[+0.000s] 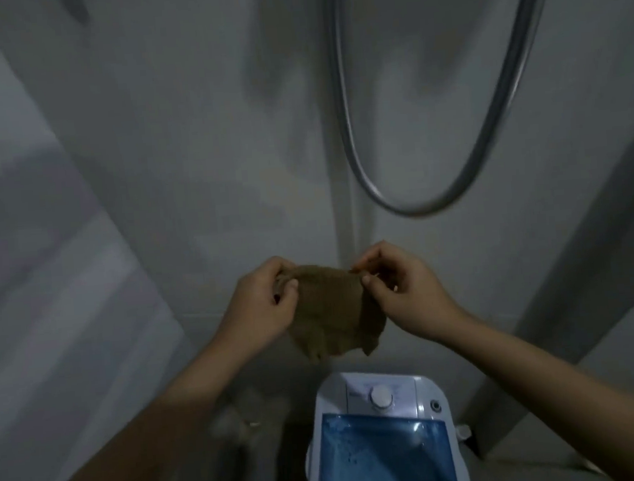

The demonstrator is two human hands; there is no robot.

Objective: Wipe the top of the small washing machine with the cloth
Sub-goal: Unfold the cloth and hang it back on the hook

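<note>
Two hands, left hand [265, 305] and right hand [403, 290], pinch our limp brown rag cloth [332, 311] spread between them, likely readying it; small white blue-lidded washing machine [384, 436] waits below, untouched.

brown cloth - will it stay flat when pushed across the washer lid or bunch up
The brown cloth looks floppy: it sags between the left hand and right hand, with a ragged lower edge hanging. It probably bunches unless pressed under a flat palm. The blue lid looks smooth, so it should slide easily.
</note>
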